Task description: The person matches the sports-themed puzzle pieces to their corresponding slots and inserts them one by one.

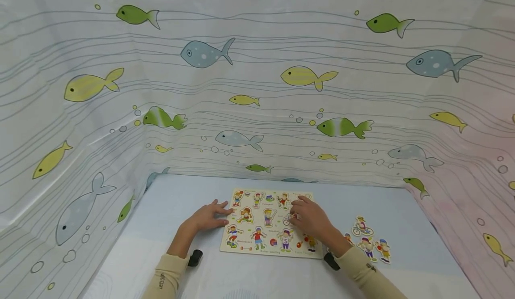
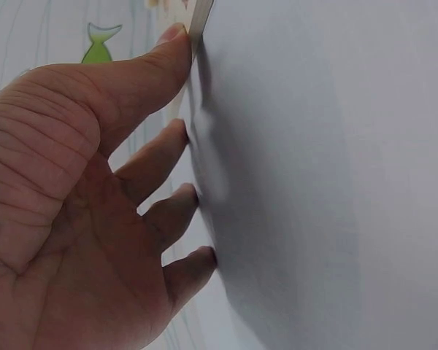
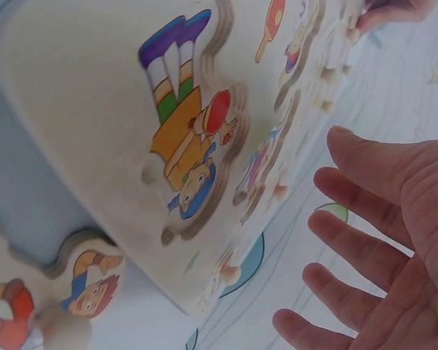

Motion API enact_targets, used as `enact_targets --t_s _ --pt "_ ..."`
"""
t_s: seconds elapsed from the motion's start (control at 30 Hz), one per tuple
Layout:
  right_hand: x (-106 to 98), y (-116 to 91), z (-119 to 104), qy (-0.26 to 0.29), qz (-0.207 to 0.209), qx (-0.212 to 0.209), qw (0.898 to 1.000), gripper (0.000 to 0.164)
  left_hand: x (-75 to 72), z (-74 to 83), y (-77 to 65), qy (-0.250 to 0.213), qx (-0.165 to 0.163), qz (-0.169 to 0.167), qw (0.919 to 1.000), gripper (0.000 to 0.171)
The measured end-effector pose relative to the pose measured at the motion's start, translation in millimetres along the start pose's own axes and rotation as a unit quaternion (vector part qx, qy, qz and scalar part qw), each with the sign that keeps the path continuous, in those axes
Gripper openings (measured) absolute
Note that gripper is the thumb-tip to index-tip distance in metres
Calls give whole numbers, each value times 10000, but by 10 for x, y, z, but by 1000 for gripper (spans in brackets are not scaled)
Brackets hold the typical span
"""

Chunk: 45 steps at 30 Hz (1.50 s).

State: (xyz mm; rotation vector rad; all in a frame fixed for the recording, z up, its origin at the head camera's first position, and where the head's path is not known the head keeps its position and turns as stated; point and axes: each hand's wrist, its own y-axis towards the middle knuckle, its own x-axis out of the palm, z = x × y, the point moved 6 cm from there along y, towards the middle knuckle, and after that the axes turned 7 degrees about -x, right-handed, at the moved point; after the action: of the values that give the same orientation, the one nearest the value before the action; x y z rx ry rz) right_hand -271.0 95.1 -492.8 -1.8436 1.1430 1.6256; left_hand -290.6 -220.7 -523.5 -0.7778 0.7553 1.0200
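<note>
A wooden peg puzzle board [image 1: 287, 255] with pictures of children doing sports lies on the table. My left hand [image 1: 207, 216] is at the board's left edge. In the left wrist view its thumb touches the edge, and the other fingertips [image 2: 203, 257] rest on the table surface. My right hand [image 1: 311, 218] is over the board's right side, partly covering a bicycle picture. The right wrist view shows the right hand [image 3: 379, 240] with fingers apart and nothing between them. Near it is a table tennis player picture [image 3: 182, 157] in a cut-out recess.
Right of the board lie several loose puzzle pieces, among them a cyclist [image 1: 363, 226], a figure in white [image 1: 367, 246] and a figure in orange [image 1: 384, 250]. The right sleeve [image 1: 358, 263] passes close to them. A fish-patterned curtain [image 1: 257, 120] stands behind the table.
</note>
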Motion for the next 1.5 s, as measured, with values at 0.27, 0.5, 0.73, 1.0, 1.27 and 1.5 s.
enact_targets --t_s 0.27,0.5,0.73,1.0,1.27,1.5 --pt "-48 -98 87 80 116 -64 9999 18 1 -1 5 2 -101 16 9999 44" --pt "-95 -166 120 82 149 -73 9998 18 11 -7 4 11 -146 4 9999 44" --pt "-159 -207 141 57 227 -87 9997 16 17 -10 1 -72 -136 -23 9999 44" --pt "-223 -265 184 98 162 3 9998 15 4 -1 -8 39 -148 6 9999 44" --pt "-247 -354 249 -47 110 165 9998 16 14 -24 9 18 -115 4 9999 44" --pt "-283 -431 308 -115 117 252 9995 16 6 -17 -1 74 -130 -2 9999 44"
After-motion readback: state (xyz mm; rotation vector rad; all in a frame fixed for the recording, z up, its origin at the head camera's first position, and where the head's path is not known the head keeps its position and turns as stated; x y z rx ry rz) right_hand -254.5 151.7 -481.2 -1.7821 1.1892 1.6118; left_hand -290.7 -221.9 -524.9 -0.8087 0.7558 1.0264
